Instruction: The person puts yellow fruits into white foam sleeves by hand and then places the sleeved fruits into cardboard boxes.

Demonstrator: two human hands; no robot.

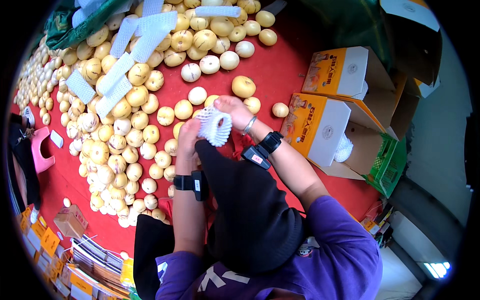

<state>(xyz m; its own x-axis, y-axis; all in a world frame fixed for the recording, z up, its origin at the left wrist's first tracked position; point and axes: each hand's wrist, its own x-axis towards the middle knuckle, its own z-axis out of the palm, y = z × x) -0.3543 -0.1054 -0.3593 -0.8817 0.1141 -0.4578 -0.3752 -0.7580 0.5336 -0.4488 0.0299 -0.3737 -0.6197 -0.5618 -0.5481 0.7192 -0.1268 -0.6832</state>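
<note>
Both my hands grip a white foam net sleeve (214, 125), its ribbed end bunched into a ring with a dark opening. My left hand (188, 137) holds its left side; my right hand (233, 109) pinches the upper right. Whether a fruit sits inside the sleeve cannot be made out. Just beyond my right hand lie loose yellow pepino melons, one large (243, 86) and one smaller (252, 105). A broad heap of purple-streaked pepino melons (117, 143) spreads to the left. Flat foam net sleeves (115, 84) rest on top of the heap.
Open orange-and-white cartons (302, 123) stand at right, one holding a foam-wrapped item (344, 149), beside a green plastic crate (390, 165). A pink stool (42, 150) and another person's dark-clothed leg (22, 168) are at far left. Stacked flat cardboard (99, 258) lies lower left on red floor covering (281, 67).
</note>
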